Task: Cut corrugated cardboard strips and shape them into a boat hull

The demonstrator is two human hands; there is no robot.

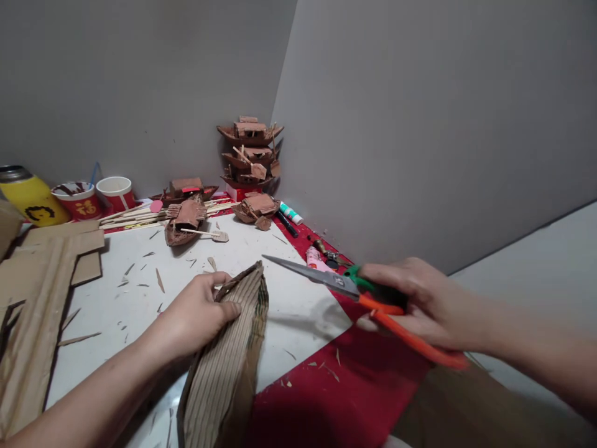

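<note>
My left hand (198, 311) grips a boat-shaped piece of corrugated cardboard (228, 367) by its upper left edge, the thumb lying on the ribbed inner face. The piece narrows to a point at its far end. In my right hand (429, 305) is a pair of scissors (336, 281) with green and orange handles, fingers wrapped round them. The blades look closed or nearly so, pointing left. Their tip is close to the cardboard's pointed end, seemingly apart from it.
Small brown model boats (252, 134) are stacked in the corner; others, including one boat (186, 218), stand nearer. Cardboard sheets (51, 267) lie left. Behind are thin sticks (135, 214), paper cups (114, 186) and a yellow bottle (35, 196). Scraps litter the white board (298, 336).
</note>
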